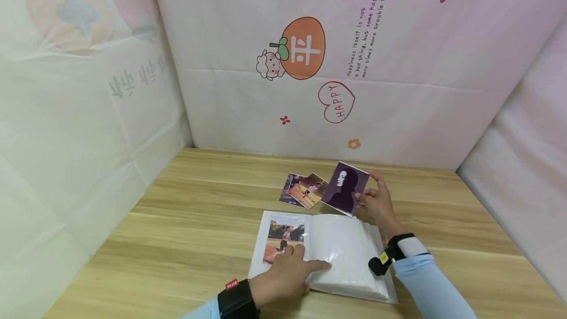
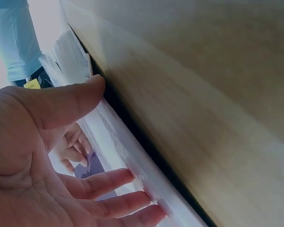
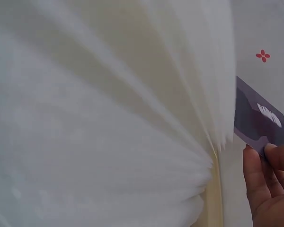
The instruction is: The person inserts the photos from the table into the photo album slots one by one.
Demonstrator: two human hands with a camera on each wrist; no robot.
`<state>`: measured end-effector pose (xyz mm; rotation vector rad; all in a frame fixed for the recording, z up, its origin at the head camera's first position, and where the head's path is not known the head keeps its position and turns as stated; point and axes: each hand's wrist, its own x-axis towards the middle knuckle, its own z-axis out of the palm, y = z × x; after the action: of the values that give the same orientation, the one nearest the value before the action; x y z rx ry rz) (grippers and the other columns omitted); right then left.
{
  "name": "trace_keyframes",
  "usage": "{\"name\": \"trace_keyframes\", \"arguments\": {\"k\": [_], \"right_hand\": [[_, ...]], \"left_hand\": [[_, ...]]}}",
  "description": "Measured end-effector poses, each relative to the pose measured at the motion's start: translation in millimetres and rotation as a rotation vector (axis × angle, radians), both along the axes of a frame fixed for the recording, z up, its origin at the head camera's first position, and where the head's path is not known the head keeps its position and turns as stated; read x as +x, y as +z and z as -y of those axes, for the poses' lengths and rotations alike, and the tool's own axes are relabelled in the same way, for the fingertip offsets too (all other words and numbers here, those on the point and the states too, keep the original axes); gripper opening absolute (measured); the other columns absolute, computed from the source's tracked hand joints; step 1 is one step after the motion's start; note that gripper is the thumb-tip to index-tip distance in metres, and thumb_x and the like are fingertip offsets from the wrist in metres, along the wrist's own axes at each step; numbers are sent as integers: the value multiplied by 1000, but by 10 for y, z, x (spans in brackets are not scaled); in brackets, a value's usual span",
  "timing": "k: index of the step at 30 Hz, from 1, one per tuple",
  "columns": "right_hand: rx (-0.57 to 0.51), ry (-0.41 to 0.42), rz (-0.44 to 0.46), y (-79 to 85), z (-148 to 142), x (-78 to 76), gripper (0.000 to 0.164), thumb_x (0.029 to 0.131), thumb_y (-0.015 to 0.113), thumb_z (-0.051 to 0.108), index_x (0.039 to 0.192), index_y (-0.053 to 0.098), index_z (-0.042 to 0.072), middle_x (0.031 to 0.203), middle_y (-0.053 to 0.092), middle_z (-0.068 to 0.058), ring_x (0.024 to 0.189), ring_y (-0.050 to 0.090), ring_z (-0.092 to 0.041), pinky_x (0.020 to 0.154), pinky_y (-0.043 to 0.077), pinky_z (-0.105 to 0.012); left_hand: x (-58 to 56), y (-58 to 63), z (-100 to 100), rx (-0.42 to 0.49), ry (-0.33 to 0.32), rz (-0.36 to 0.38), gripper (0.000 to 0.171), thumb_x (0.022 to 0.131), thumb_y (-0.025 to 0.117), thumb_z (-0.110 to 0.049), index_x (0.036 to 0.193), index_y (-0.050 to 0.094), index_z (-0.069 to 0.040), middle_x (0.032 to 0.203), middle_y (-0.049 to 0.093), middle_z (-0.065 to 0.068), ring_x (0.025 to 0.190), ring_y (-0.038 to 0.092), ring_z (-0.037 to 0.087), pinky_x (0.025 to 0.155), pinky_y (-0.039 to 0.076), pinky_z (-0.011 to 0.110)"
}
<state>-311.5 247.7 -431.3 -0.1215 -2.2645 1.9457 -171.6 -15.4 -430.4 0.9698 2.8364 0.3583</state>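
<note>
A photo album (image 1: pixel 341 245) lies spread on the table, its right side a thick stack of clear sleeves. On its left page, a photo of a person outdoors (image 1: pixel 275 235) shows in a sleeve. My left hand (image 1: pixel 288 270) rests on the album near the fold, fingers extended, thumb over the right page. Between thumb and fingers, my right hand (image 1: pixel 376 206) pinches a dark purple photo card (image 1: pixel 338 188) by its right edge, above the album's far edge. In the right wrist view, the same purple card (image 3: pixel 260 111) appears tilted beyond the fanned sleeves (image 3: pixel 109 142).
Two loose photos overlap behind the album: one with orange tones (image 1: pixel 305 193) on top of a darker one (image 1: pixel 285 196). The wooden table (image 1: pixel 190 240) meets a printed cloth backdrop (image 1: pixel 230 112) behind, with white cloth walls at both sides.
</note>
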Motion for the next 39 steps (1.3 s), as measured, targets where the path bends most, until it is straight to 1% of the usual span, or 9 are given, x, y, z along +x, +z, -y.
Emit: {"name": "trace_keyframes", "arguments": {"k": [3,6,14,17,20,26,31,36,39], "right_hand": [[-2,-18,-13,1,14,-3,80,82,58,-14,146,20,15,78,59,-12,64,58,-18,61,53,-36],[-13,-40,-19,8,27,-7,81,81,59,-13,146,21,17,77,59,-10,63,58,-17,60,53,-36],[10,-66,-18,-27,24,-24,81,82,58,-14,146,21,17,78,59,-12,62,58,-16,60,53,-37],[15,-60,-16,-47,17,-18,80,81,58,-14,146,21,16,76,60,-9,62,58,-16,60,53,-37],[14,-45,-9,-71,3,-17,79,81,58,-14,146,21,14,75,61,-6,65,59,-18,60,53,-35],[-2,-22,8,-113,-6,-25,79,80,58,-14,145,22,14,75,59,-8,66,59,-17,59,53,-34],[15,-2,14,-116,-4,-18,80,81,58,-14,145,21,14,74,59,-8,63,58,-14,58,52,-34],[12,-64,-19,-123,3,-34,78,81,58,-15,145,21,13,76,58,-12,60,56,-14,55,52,-31],[9,-94,-32,-118,0,-35,78,81,58,-15,144,22,12,77,58,-14,59,55,-14,56,52,-32]], "left_hand": [[2,-12,-4,-3,5,13,69,72,75,-15,127,50,-49,101,45,7,84,41,20,65,40,34],[7,-27,-10,11,10,15,73,70,74,-11,127,51,-49,101,45,7,83,40,20,65,39,34],[43,-35,-26,16,12,-57,77,65,75,-9,127,52,-48,97,45,9,81,43,22,63,38,34],[51,-45,-30,11,12,-77,76,64,75,-9,126,53,-48,95,45,9,79,43,22,61,38,33],[49,-59,-34,25,15,-67,75,64,75,-7,125,54,-47,95,46,9,79,44,23,62,38,33],[42,-61,-32,40,18,-38,74,65,75,-6,125,54,-46,95,46,8,79,43,22,61,37,33],[43,-64,-33,31,22,-51,75,63,75,-7,124,54,-46,95,46,8,79,44,23,61,38,33],[41,-60,-34,29,20,-57,76,63,76,-8,124,54,-46,94,47,9,79,45,23,62,38,34],[34,-59,-35,33,17,-53,75,63,76,-8,124,54,-46,95,47,8,79,45,23,62,39,34]]}}
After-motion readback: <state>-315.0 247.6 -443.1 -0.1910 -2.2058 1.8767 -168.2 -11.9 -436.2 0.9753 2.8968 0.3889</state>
